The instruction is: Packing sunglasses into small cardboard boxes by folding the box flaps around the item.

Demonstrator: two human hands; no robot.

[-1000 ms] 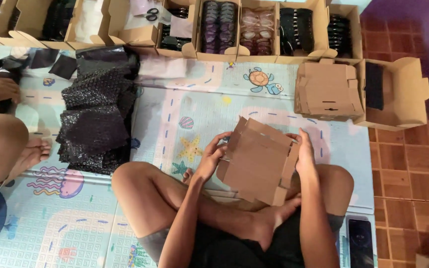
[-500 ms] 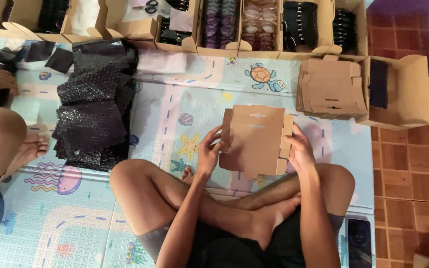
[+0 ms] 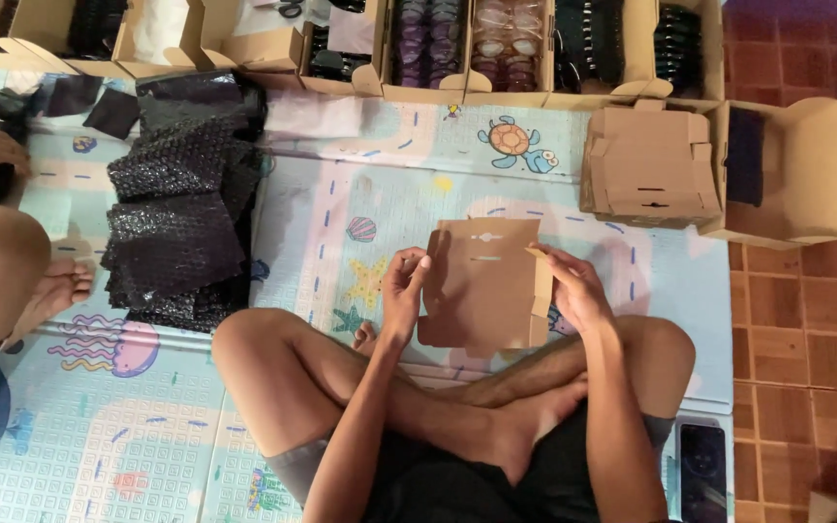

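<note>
- The person sat cross-legged on a patterned play mat (image 3: 341,194), knees spread wide
- A flat brown cardboard box blank (image 3: 484,283) was held up just above the crossed legs, between the two hands
- The left hand (image 3: 404,286) pinched the blank's left edge, fingers curled round it
- The right hand (image 3: 573,291) gripped the right edge, where a side flap was folded up
- A dark phone (image 3: 701,475) lay on the mat beside the right thigh
- To the left, a heap of black bubble-wrap pouches (image 3: 181,218) was piled on the mat, well apart from the hands
- Another person's leg and foot (image 3: 21,281) rested at the far left, just beside that heap
- To the right, further out, sat a stack of folded cardboard boxes (image 3: 649,165), and next to it an open box (image 3: 796,174) with something dark inside
- Along the far edge ran a row of open cartons holding eyeglasses (image 3: 506,44)
</note>
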